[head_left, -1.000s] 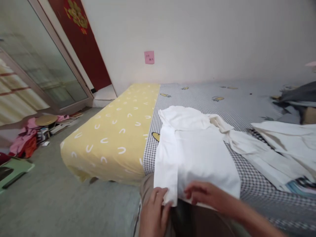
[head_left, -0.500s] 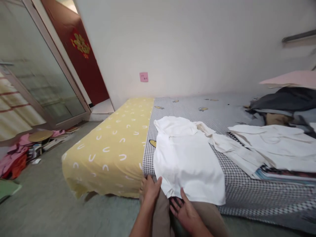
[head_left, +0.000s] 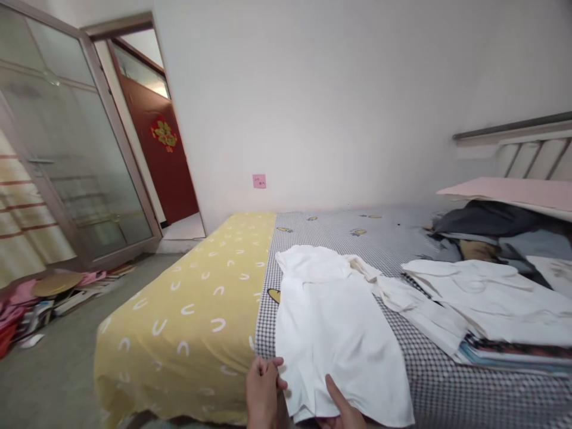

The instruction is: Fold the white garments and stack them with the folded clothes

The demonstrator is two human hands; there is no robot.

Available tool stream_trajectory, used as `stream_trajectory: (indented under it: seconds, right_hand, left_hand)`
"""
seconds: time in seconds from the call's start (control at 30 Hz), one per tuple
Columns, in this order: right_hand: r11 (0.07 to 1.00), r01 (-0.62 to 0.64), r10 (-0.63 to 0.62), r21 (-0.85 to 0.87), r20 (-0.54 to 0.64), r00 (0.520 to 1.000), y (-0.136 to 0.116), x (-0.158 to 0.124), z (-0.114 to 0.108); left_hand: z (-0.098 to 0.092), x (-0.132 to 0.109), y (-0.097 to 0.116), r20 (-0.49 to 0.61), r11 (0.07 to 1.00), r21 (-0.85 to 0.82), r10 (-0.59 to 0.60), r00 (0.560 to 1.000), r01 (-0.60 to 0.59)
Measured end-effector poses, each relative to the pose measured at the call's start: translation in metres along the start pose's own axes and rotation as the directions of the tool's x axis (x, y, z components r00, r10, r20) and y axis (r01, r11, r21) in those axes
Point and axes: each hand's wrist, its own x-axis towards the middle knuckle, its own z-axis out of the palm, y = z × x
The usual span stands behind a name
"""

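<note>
A white long-sleeved shirt [head_left: 335, 322] lies on the bed, its body flat and one sleeve stretched out to the right. Beside the shirt's lower left edge is my left hand [head_left: 263, 387], with its fingers curled and their tips against or very near the cloth. Whether anything is inside those fingers is hidden. My right hand [head_left: 342, 411] is at the hem, thumb lying over the shirt and the other fingers mostly out of sight beneath it. The hem's bottom edge hangs near the bed's front.
A yellow sheet [head_left: 201, 298] covers the bed's left part, a checked sheet [head_left: 322, 226] the right. To the right lies a pile of folded white clothes [head_left: 496, 298]. Dark clothes [head_left: 487, 220] sit behind it, under a pink board [head_left: 509, 189]. A glass door [head_left: 89, 149] stands at left.
The view has tilted up, so the bed sits lower. My left hand has left the trouser leg and curled beside the shirt. My right hand's fingers have gone under the hem.
</note>
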Motion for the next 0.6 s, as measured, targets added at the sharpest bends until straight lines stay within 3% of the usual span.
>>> stream_trajectory:
  seconds: [0.1, 0.2, 0.33, 0.47, 0.6]
  right_hand:
    - [0.999, -0.043, 0.044, 0.015, -0.074, 0.996, 0.004, -0.005, 0.000]
    - [0.990, -0.087, 0.093, 0.110, -0.059, 0.994, 0.005, -0.016, -0.004]
    - [0.983, -0.060, 0.065, 0.175, -0.018, 0.998, 0.002, -0.029, -0.008]
    - [0.993, -0.067, 0.069, 0.097, -0.010, 0.998, 0.001, -0.029, -0.009]
    - [0.996, -0.025, 0.027, -0.088, 0.022, 0.999, -0.004, -0.032, -0.014]
  left_hand:
    - [-0.005, 0.000, 0.004, -0.055, 0.987, 0.148, 0.076, 0.996, -0.067]
    - [-0.007, 0.009, -0.002, -0.138, 0.922, 0.384, 0.116, 0.984, -0.055]
    - [0.000, 0.018, -0.020, -0.119, 0.824, 0.563, 0.002, 0.993, 0.066]
    - [0.015, 0.013, -0.032, -0.041, 0.780, 0.622, -0.059, 0.997, 0.072]
    - [0.021, 0.007, -0.037, 0.033, 0.823, 0.567, -0.051, 0.998, 0.023]
